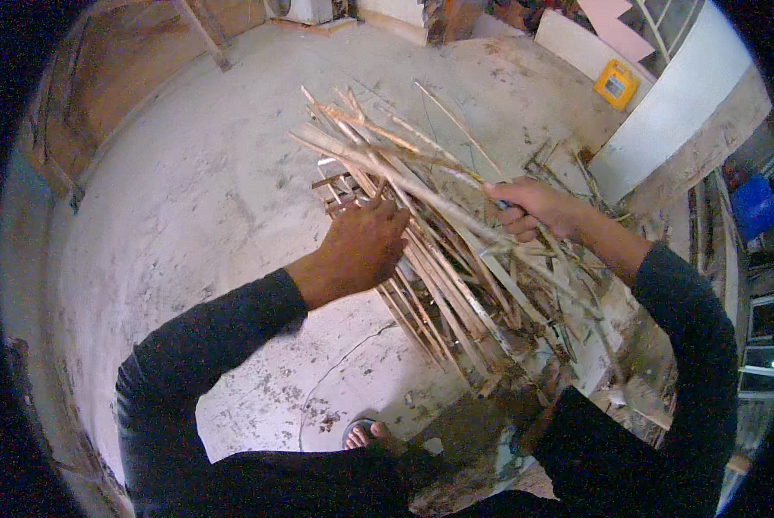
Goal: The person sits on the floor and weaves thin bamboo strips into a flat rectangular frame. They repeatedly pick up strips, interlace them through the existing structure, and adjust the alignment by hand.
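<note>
A loose pile of thin wooden sticks (pixel 443 276) lies slantwise on the floor in front of me, with several longer ends sticking out at the far left. My left hand (pixel 357 246) is closed over sticks at the pile's left side, its fingers curled down among them. On the right, my right hand (pixel 534 210) makes a fist over the pile. A slim thing with a blue-grey part shows between its fingers; the fist hides most of it, and I cannot tell whether it is a tool or a stick. Beneath the left hand's sticks, a small slatted wooden piece (pixel 335 186) shows.
My feet are close to the pile, one in a sandal (pixel 361 429). Broken twigs (pixel 560 168) and scraps lie to the right. Beyond them stand a leaning white panel (pixel 676 112), a yellow box (pixel 617 85) and a blue object (pixel 754 207). A wooden panel (pixel 136 78) stands at the far left.
</note>
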Motion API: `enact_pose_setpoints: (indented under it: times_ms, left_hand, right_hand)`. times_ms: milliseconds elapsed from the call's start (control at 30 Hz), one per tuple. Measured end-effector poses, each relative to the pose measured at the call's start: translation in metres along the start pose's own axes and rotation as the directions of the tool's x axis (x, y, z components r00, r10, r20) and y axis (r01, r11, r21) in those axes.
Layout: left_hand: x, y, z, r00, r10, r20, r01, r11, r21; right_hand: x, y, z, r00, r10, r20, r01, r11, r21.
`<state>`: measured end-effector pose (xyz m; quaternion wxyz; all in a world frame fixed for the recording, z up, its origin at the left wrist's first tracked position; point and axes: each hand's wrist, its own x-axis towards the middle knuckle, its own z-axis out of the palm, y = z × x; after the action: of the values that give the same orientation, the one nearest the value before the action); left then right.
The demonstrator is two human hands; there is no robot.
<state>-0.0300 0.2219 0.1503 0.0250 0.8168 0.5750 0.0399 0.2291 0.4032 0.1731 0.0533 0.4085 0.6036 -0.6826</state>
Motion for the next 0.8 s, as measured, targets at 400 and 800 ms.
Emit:
enact_pose_setpoints:
  times_ms: [400,800]
  left_hand:
    - [-0.012,0.005,0.044,0.992,-0.054,-0.112,0.024,0.967,-0.255]
    - [0.012,0.0,0.028,0.992,0.099,-0.076,-0.112,0.976,-0.187]
  right_hand:
    - [0.034,0.024,0.003,0.934,-0.178,-0.309,0.054,0.927,-0.371]
    - [0.042,0.055,0.008,0.894,-0.286,-0.346,0.012,0.786,-0.618]
